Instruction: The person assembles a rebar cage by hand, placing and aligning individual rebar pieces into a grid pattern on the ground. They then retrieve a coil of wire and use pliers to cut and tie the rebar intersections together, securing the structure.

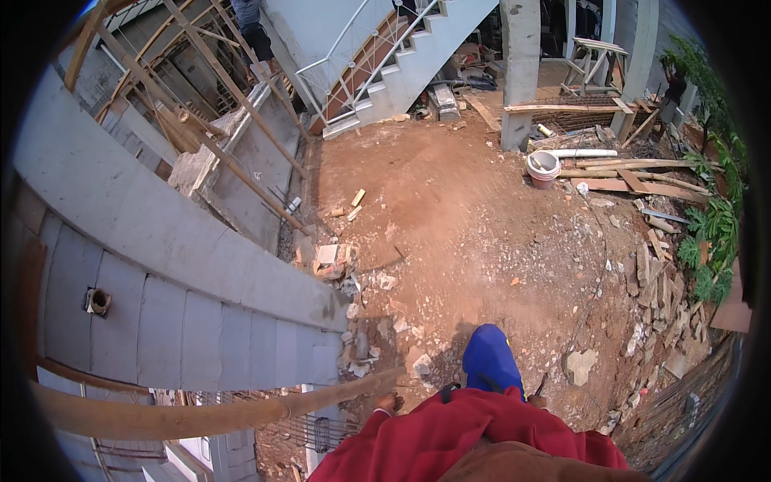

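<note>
At the lower middle, my left hand (pixel 390 402) shows beside the red sleeve, near the end of a long wooden pole (pixel 241 418). It is small and partly covered, so its fingers cannot be made out. Mostly hidden by the red cloth, my right hand (pixel 538 401) is on the other side of my body. A thin dark thing (pixel 543 381) sticks up beside it; whether it is held, I cannot tell. Between the hands, a smooth, rounded blue thing (pixel 490 359) juts forward over the dirt; its kind is unclear.
A grey block wall (pixel 161 321) runs along the left, with wooden poles beyond it. Broken bricks (pixel 329 257) lie at its foot. White stairs (pixel 393 72) rise ahead. A white bucket (pixel 543 167) stands by planks (pixel 634 185) at right. Two people are at the far edges.
</note>
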Action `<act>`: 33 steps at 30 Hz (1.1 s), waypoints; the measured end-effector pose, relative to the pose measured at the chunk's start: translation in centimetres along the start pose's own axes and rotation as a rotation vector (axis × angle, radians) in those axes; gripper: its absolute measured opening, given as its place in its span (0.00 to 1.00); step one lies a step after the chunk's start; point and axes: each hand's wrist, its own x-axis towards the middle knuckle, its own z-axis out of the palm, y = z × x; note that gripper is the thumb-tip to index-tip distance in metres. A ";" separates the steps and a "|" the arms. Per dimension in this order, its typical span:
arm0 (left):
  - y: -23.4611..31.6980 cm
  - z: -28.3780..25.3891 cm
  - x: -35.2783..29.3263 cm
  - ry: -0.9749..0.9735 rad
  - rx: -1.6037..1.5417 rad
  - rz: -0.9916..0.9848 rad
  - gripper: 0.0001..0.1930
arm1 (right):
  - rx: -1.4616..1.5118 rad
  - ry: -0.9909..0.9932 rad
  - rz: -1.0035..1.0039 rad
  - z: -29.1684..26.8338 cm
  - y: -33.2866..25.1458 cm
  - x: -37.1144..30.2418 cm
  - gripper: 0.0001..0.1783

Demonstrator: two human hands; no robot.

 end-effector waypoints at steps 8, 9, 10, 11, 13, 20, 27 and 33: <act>4.8 5.6 4.5 0.055 -0.084 -0.092 0.10 | 0.109 -0.143 0.061 -1.8 -1.2 12.8 0.14; 6.8 6.5 5.3 0.059 -0.084 -0.073 0.10 | 0.111 -0.145 0.057 -2.6 -1.1 13.8 0.14; 9.0 7.4 6.1 0.063 -0.084 -0.045 0.10 | 0.097 -0.144 0.032 -3.6 -1.1 14.9 0.14; 11.4 8.2 6.8 0.075 -0.093 -0.006 0.10 | 0.070 -0.142 -0.009 -4.8 -1.2 15.6 0.14; 17.0 10.5 8.1 0.081 -0.134 0.077 0.10 | -0.014 -0.089 -0.133 -8.2 -2.0 17.4 0.14; 34.1 21.0 6.7 -0.129 -0.171 0.424 0.11 | 1.484 0.056 0.377 -26.6 -7.8 22.0 0.11; 35.5 23.4 12.3 -0.096 -0.064 0.041 0.07 | 1.451 0.139 0.424 -32.9 -9.3 27.5 0.11; 36.0 22.9 20.7 -0.017 0.169 -0.054 0.12 | 0.947 -0.122 0.437 -30.8 -11.6 33.4 0.11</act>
